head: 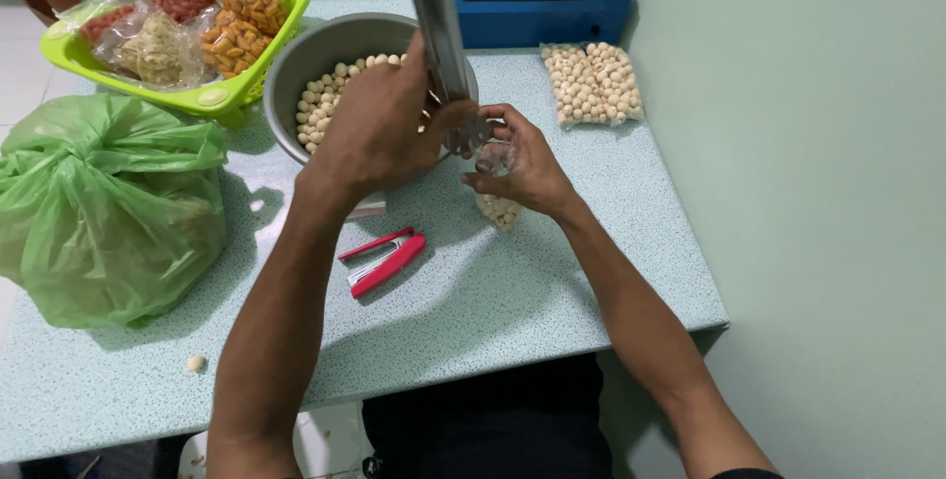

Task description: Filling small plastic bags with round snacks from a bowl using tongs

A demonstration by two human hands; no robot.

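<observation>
I'm gripping a metal scoop (440,35) w/ my left hand (379,129), tipping it into a small clear bag (498,188) my right hand (522,164) is pinching open, near the grey bowl (296,70) of pale nuts; sealed nut pack (594,83) lying far right.

The one camera sits on my head and looks steeply down and forward over the table (552,292) in front of me. It is close: my forearms run up from the bottom edge to my left hand (379,129) and right hand (522,164) near the middle. The view reaches the table's far edge, a wall on the right, and floor at top left.
</observation>
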